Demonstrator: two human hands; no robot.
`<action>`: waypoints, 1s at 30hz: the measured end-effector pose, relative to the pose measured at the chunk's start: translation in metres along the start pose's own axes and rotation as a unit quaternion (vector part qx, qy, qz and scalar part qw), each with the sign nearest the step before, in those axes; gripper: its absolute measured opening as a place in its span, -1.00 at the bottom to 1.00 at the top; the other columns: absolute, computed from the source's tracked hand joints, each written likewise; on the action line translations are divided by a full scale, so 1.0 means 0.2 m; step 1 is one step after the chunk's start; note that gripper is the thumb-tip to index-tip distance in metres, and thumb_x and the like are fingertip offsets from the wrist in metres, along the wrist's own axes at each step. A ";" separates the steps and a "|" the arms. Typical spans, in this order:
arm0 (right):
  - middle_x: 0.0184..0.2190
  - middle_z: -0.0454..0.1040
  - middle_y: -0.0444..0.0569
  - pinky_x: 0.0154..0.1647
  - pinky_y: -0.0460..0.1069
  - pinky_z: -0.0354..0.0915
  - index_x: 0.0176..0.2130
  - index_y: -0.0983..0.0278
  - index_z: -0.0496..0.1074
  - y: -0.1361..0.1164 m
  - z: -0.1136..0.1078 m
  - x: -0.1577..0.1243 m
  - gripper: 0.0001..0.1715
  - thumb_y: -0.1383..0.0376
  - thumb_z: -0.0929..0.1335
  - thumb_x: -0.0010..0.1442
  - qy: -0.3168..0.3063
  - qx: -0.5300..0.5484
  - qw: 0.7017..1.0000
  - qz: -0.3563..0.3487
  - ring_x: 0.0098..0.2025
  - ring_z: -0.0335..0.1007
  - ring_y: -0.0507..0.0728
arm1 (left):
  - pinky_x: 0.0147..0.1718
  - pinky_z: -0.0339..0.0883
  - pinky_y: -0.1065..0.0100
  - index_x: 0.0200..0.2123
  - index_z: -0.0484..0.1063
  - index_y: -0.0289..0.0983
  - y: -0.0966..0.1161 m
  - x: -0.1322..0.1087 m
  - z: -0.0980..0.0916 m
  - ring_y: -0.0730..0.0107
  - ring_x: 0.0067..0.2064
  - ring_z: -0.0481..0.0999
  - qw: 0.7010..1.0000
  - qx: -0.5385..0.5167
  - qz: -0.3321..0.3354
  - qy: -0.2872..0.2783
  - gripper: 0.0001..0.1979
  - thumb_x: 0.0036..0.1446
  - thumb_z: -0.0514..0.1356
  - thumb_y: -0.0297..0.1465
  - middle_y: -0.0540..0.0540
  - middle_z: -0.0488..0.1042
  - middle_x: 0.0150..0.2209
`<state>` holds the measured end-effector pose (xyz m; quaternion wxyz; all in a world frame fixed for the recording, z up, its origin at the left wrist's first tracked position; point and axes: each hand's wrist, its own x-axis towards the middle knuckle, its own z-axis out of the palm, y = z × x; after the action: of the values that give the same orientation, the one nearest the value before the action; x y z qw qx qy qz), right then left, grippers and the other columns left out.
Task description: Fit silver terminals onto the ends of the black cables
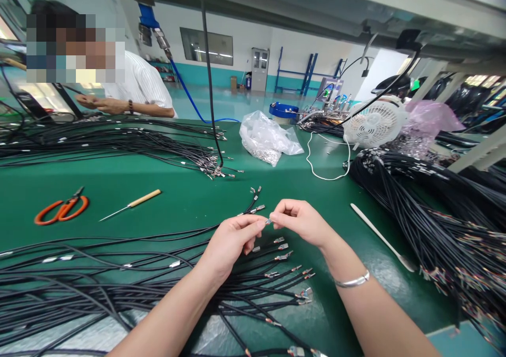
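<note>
My left hand (231, 241) and my right hand (302, 221) meet over the green table (169, 188). Both pinch a small metal connector (268, 221) at the end of a thin black cable between their fingertips. Under my hands lie several black cables (98, 278) with metal plug ends (294, 268) fanned out to the right. A silver bracelet sits on my right wrist.
Orange scissors (61, 209) and a wooden-handled awl (132, 204) lie at the left. A white stick (381, 237), a cable pile (446, 214), a white fan (373, 122) and a plastic bag of parts (269, 138) are right and behind. Another person's hands (98, 104) work at far left.
</note>
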<state>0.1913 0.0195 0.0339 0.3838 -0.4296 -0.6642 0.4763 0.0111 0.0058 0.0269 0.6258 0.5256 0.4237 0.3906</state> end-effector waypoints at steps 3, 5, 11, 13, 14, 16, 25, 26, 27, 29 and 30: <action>-0.57 0.37 -0.15 -0.49 -0.11 0.14 -0.50 0.32 0.33 -0.01 0.01 -0.01 -0.75 0.20 0.37 0.07 0.013 -0.034 0.999 -0.011 -0.52 0.20 -0.02 | -0.64 -0.02 0.49 -0.42 0.47 -0.32 0.01 0.00 0.00 0.63 -0.63 0.12 1.000 0.004 -0.008 0.012 -0.73 -0.05 0.22 -0.21 0.07 0.26 -0.59; -0.57 0.35 -0.16 -0.51 -0.12 0.11 -0.50 0.31 0.33 -0.01 0.01 -0.01 -0.75 0.20 0.37 0.07 0.021 -0.051 0.998 -0.018 -0.54 0.17 -0.03 | -0.63 -0.01 0.49 -0.46 0.45 -0.33 0.01 0.00 0.01 0.63 -0.63 0.13 1.000 0.015 -0.009 0.017 -0.73 -0.05 0.23 -0.20 0.08 0.25 -0.61; -0.57 0.37 -0.15 -0.49 -0.12 0.13 -0.49 0.31 0.33 -0.01 0.01 -0.01 -0.75 0.19 0.36 0.08 0.010 -0.041 0.999 -0.023 -0.52 0.18 -0.02 | -0.61 0.04 0.49 -0.46 0.45 -0.33 0.00 0.01 0.01 0.61 -0.61 0.16 1.000 0.001 0.001 0.004 -0.75 -0.03 0.21 -0.23 0.06 0.26 -0.59; -0.57 0.37 -0.15 -0.49 -0.12 0.13 -0.49 0.32 0.34 -0.01 0.01 -0.01 -0.75 0.19 0.36 0.08 0.003 -0.032 0.999 -0.024 -0.53 0.19 -0.02 | -0.60 0.06 0.49 -0.47 0.46 -0.33 -0.01 0.01 0.01 0.61 -0.60 0.17 1.000 -0.007 0.002 -0.003 -0.75 -0.03 0.21 -0.23 0.06 0.27 -0.59; -0.57 0.38 -0.15 -0.49 -0.11 0.14 -0.49 0.32 0.34 0.00 0.00 -0.01 -0.76 0.20 0.36 0.08 0.001 -0.028 0.999 -0.023 -0.52 0.20 -0.02 | -0.60 0.07 0.49 -0.47 0.46 -0.33 0.00 0.01 0.00 0.60 -0.60 0.18 1.000 -0.003 0.001 -0.006 -0.74 -0.02 0.20 -0.22 0.05 0.28 -0.59; -0.56 0.39 -0.13 -0.45 -0.10 0.16 -0.49 0.32 0.34 0.01 -0.01 0.00 -0.75 0.19 0.36 0.08 0.001 -0.024 1.000 -0.015 -0.50 0.24 -0.01 | -0.59 0.09 0.48 -0.43 0.48 -0.33 0.00 0.01 -0.01 0.60 -0.61 0.19 0.999 0.029 -0.008 -0.011 -0.74 -0.02 0.19 -0.23 0.04 0.31 -0.58; -0.52 0.45 -0.08 -0.38 -0.07 0.23 -0.47 0.32 0.37 0.15 -0.10 0.04 -0.72 0.15 0.33 0.08 -0.030 -0.085 0.993 0.075 -0.44 0.34 0.04 | -0.16 0.24 0.27 -0.28 0.52 -0.23 -0.07 0.00 -0.08 0.29 -0.21 0.39 0.889 0.427 0.159 0.042 -0.76 0.08 0.06 -0.43 -0.08 0.47 -0.32; -0.52 0.46 -0.07 -0.39 -0.07 0.23 -0.47 0.32 0.38 0.16 -0.11 0.04 -0.73 0.16 0.32 0.08 -0.042 -0.104 0.990 0.083 -0.43 0.35 0.04 | -0.15 0.23 0.26 -0.29 0.52 -0.23 -0.09 0.00 -0.08 0.28 -0.20 0.38 0.871 0.459 0.172 0.034 -0.76 0.09 0.05 -0.45 -0.09 0.46 -0.33; -0.52 0.46 -0.07 -0.40 -0.07 0.23 -0.48 0.32 0.39 0.18 -0.11 0.04 -0.73 0.16 0.31 0.09 -0.044 -0.131 0.987 0.087 -0.44 0.36 0.05 | -0.16 0.23 0.26 -0.30 0.52 -0.23 -0.10 -0.01 -0.08 0.27 -0.21 0.37 0.857 0.485 0.174 0.023 -0.75 0.09 0.04 -0.47 -0.09 0.45 -0.35; -0.53 0.47 -0.08 -0.43 -0.07 0.21 -0.51 0.31 0.40 0.20 -0.12 0.05 -0.72 0.17 0.29 0.10 -0.018 -0.200 0.976 0.085 -0.47 0.35 0.04 | -0.19 0.23 0.28 -0.35 0.52 -0.22 -0.11 -0.02 -0.07 0.28 -0.23 0.38 0.840 0.517 0.165 -0.010 -0.74 0.09 0.03 -0.49 -0.08 0.45 -0.37; -0.52 0.48 -0.09 -0.43 -0.07 0.21 -0.51 0.30 0.40 0.21 -0.12 0.05 -0.72 0.18 0.28 0.11 0.001 -0.229 0.970 0.080 -0.48 0.34 0.04 | -0.20 0.24 0.30 -0.38 0.52 -0.21 -0.10 -0.04 -0.07 0.30 -0.24 0.39 0.836 0.523 0.162 -0.034 -0.75 0.08 0.03 -0.50 -0.07 0.45 -0.39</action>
<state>0.2183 0.0440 0.0008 0.2364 -0.5583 -0.7187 0.3404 -0.0031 0.0005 0.0060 0.1993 0.8485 0.4523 0.1889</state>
